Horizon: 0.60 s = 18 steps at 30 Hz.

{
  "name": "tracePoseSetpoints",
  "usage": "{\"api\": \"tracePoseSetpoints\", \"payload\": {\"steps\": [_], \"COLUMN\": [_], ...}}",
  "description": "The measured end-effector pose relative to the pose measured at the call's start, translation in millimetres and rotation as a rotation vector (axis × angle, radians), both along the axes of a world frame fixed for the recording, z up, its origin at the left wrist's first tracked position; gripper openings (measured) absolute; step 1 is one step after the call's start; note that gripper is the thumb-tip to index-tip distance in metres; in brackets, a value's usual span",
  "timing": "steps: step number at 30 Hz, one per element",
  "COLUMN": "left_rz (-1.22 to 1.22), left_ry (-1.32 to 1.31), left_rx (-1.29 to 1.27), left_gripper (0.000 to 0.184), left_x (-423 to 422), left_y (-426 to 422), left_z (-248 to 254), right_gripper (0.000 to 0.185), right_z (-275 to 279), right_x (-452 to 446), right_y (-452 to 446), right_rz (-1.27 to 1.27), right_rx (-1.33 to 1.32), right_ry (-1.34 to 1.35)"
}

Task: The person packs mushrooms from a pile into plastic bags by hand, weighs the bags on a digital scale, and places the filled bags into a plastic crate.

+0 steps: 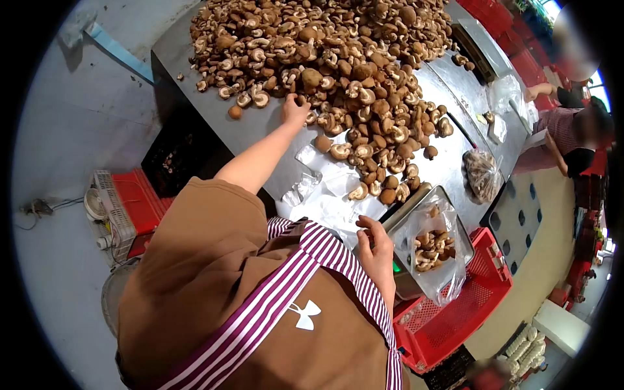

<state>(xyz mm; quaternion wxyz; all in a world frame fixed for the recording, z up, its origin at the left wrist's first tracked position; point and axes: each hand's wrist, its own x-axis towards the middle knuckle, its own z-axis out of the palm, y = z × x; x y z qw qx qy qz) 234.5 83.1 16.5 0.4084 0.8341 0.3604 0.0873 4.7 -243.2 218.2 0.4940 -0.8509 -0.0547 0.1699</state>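
A large heap of brown mushrooms point(364, 65) covers much of the metal table point(214, 110). My left hand point(294, 112) is at the heap's near edge, its thumb and fingers curled round a small dark mushroom. Nearer my body, my right hand point(377, 253) hangs with bent fingers apart and nothing between them. It is beside white crumpled plastic bags point(318, 198) and left of a scale with a metal tray point(463, 235). On that tray lies an open clear bag point(445, 279) with several mushrooms inside.
A red crate point(478, 305) stands below the scale. A filled bag of mushrooms point(482, 175) lies at the table's right side. Across the table is another person point(559, 133) with an arm extended. A red and white crate point(133, 208) is at the left.
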Motion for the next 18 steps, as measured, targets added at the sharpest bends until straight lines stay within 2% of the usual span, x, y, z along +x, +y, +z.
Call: {"api": "tracePoseSetpoints", "payload": {"steps": [4,6,9,10,12,18], "left_rz": [0.130,0.130,0.081,0.081,0.040,-0.026], "left_ry": [-0.016,-0.073,-0.213,-0.208,-0.256,-0.197], "left_rx": [0.057,-0.018,-0.619,-0.615,-0.895,-1.132], "left_gripper": [0.057,0.051,0.042,0.042,0.043,0.038], "left_x": [14,8,-10,-19,-42,-76], "left_y": [-18,-10,7,10,13,5], "left_z": [-4,-8,-12,-6,8,43], "right_gripper": [0.028,0.028,0.028,0.028,0.028,0.028], "right_z": [-4,-10,-12,-13,-14,-7], "right_x": [5,7,12,14,19,42], "right_y": [-5,-7,-8,-8,-6,7], "right_rz": [-0.020,-0.029,-0.044,-0.050,-0.046,0.061], "right_rx": [-0.007,-0.004,-0.001,-0.006,-0.001,-0.042], "right_ry": [0.061,0.071,0.083,0.086,0.121,0.079]}}
